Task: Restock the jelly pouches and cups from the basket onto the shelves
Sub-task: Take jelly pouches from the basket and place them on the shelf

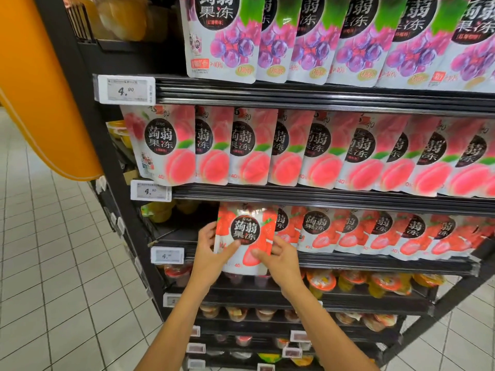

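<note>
Shelving step: the left hand (pixel 206 249) and right hand (pixel 280 257) each have their grip pinched on one strawberry pouch (pixel 245 231) at the shelf's (pixel 375 261) left end. Next it likely needs seating upright beside the matching row (pixel 380 232).

Black shelves (pixel 321 96) carry jelly pouches (pixel 251 148) and cups (pixel 321 281).

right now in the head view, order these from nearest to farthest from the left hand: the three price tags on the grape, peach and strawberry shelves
1. Strawberry shelf price tag, just left of the left hand, which holds the strawberry pouch.
2. Peach shelf price tag, one shelf up, to the left.
3. Grape shelf price tag, highest, upper left.
</note>
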A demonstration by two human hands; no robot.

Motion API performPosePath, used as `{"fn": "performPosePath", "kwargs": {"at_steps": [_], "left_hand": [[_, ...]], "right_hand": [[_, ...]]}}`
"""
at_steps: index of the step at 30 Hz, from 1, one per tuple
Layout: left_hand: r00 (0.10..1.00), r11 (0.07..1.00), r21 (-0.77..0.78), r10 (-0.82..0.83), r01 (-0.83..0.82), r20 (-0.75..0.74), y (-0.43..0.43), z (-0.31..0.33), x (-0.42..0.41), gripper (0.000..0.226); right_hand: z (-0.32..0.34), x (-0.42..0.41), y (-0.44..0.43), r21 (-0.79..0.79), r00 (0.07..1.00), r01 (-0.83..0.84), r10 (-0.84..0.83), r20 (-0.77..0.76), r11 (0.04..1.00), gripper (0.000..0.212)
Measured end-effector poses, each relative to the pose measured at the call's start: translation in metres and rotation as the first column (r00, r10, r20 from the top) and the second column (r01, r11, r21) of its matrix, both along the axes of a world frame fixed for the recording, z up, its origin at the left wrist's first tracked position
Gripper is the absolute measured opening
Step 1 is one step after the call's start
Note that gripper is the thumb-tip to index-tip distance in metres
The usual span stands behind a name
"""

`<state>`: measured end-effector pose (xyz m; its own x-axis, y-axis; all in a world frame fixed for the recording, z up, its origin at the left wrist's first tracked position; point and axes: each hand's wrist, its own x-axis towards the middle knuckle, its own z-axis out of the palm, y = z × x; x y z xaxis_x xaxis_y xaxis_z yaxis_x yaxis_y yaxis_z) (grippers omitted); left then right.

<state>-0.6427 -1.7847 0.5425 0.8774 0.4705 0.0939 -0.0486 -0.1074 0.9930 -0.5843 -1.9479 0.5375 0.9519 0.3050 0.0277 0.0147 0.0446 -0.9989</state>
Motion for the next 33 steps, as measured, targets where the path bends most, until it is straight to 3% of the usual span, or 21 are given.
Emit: {"fn": "performPosePath", "kwargs": {"at_steps": [3, 6, 9, 14, 20, 33], "left_hand": [[0.991, 0.969, 0.209, 0.125, -0.131, 0.041, -0.006, -0.001, -0.001, 0.064], [0.997, 0.923, 0.378, 0.06, -0.07, 0.04, -0.021, -0.002, 0.003, 0.054], [0.999, 0.945, 0.327, -0.009, 0.022, -0.041, -0.032, -0.006, 0.011, 0.061], [0.996, 0.952, 0.305, 0.023, 0.003, -0.083, -0.041, -0.017, 0.016, 0.06], [0.995, 0.947, 0.32, 0.004, 0.027, -0.096, -0.041, -0.026, 0.015, 0.064], [0.997, 0.955, 0.297, 0.038, -0.015, -0.07, -0.045, -0.035, 0.019, 0.064]], "right_hand": [[0.008, 0.014, 0.008, -0.062, 0.992, 0.123, -0.12, 0.049, 0.99, 0.044], [0.01, 0.026, 0.018, -0.125, 0.978, 0.203, -0.194, 0.079, 0.971, 0.043], [0.0, 0.027, 0.029, -0.179, 0.972, 0.229, -0.213, 0.101, 0.957, 0.04], [-0.011, 0.018, 0.027, -0.266, 0.947, 0.282, -0.223, 0.23, 0.922, 0.044], [-0.027, 0.007, 0.013, -0.325, 0.859, 0.471, -0.343, 0.379, 0.82, 0.023], [-0.03, 0.018, 0.012, -0.529, 0.866, 0.497, -0.348, 0.36, 0.688, 0.012]]}}
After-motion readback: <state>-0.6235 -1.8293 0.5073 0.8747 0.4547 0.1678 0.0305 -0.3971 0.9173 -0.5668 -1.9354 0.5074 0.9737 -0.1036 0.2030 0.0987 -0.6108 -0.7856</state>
